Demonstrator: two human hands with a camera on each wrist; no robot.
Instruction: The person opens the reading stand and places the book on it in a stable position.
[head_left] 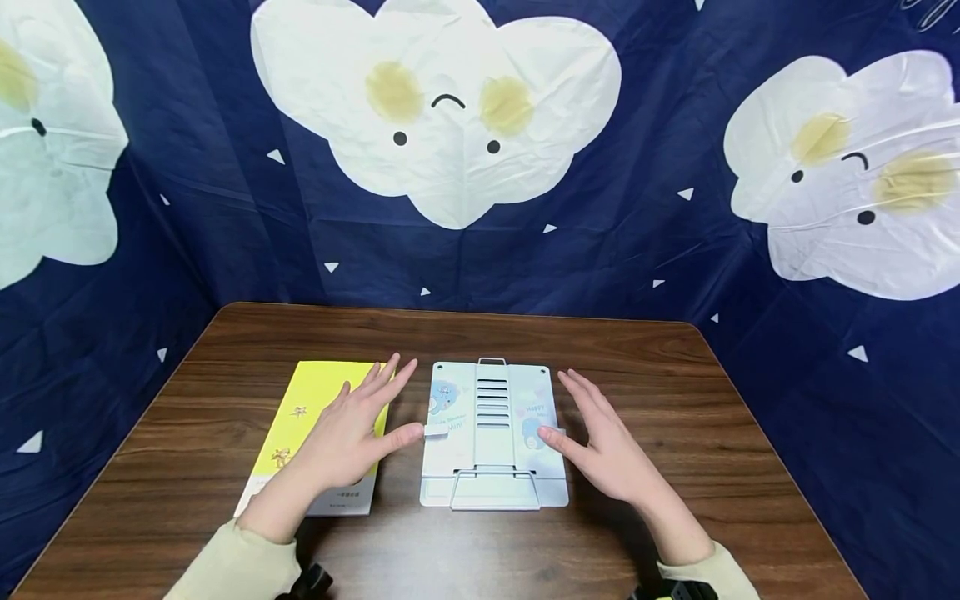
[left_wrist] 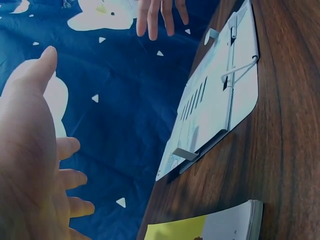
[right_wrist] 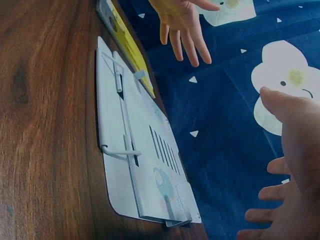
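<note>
A pale blue and white metal book stand (head_left: 493, 450) lies folded flat on the wooden table, with slots down its middle, a wire bracket at the near edge and a small clip on each side. My left hand (head_left: 352, 437) hovers with fingers spread over the right part of a yellow and white book (head_left: 281, 425), its thumb near the stand's left clip. Above the stand's right edge is my right hand (head_left: 611, 450), fingers extended and thumb over the printed panel. In both wrist views the hands are raised off the stand (left_wrist: 210, 95) and hold nothing.
The wooden table (head_left: 675, 400) has rounded far corners. A dark blue cloth (head_left: 465, 267) with white cloud shapes hangs behind it and along both sides. The book lies to the left of the stand, a narrow strip of table between them.
</note>
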